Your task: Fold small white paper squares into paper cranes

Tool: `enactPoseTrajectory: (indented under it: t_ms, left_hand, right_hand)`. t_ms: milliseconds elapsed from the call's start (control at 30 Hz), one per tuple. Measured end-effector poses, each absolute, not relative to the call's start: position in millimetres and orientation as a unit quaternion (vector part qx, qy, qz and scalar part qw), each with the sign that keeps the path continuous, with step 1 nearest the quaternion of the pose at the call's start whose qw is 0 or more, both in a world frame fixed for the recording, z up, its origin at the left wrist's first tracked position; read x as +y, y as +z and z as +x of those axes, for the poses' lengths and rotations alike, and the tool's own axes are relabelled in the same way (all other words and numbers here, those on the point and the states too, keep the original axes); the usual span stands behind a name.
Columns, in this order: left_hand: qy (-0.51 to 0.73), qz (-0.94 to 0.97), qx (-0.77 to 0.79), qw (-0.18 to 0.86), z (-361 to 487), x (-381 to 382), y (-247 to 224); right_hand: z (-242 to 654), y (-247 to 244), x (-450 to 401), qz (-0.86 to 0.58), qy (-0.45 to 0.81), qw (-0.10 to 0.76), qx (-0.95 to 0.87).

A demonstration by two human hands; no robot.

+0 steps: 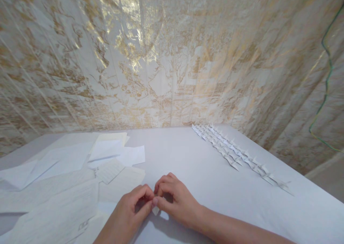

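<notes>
Between my fingertips is a small folded piece of white paper [156, 210], mostly covered by my thumbs and fingers. My left hand [137, 202] pinches it from the left, thumb against curled fingers. From the right, my right hand [174, 197] pinches the same piece, its thumb tip close to the left one. Both hands are low over the white table [172, 151], near the front. A pointed lower corner of the paper shows beneath the thumbs; its full shape is hidden.
Loose sheets of paper [61, 201], some with writing, overlap across the left side. Rows of small folded paper pieces with pointed ends [228, 147] run along the right. A gold-patterned curtain [161, 57] hangs behind the table. A green cord [327, 82] dangles at far right.
</notes>
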State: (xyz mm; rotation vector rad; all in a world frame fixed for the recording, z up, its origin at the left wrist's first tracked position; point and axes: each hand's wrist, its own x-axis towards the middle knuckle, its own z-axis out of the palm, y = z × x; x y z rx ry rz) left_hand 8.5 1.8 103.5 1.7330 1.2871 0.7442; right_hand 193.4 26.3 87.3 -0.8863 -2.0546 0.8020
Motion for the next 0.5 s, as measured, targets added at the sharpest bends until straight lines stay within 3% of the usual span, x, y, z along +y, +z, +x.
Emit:
enactPoseTrajectory:
  t_ms: [300,500]
  left_hand:
    - [0.303,0.686,0.506,0.427,8,0,103]
    - [0.331,0.675,0.510,0.419,5,5,102]
  right_hand:
    - [198,92,29,-0.378,0.331,0.354,-0.789]
    - [208,101,33,-0.367,0.442,0.345,-0.742]
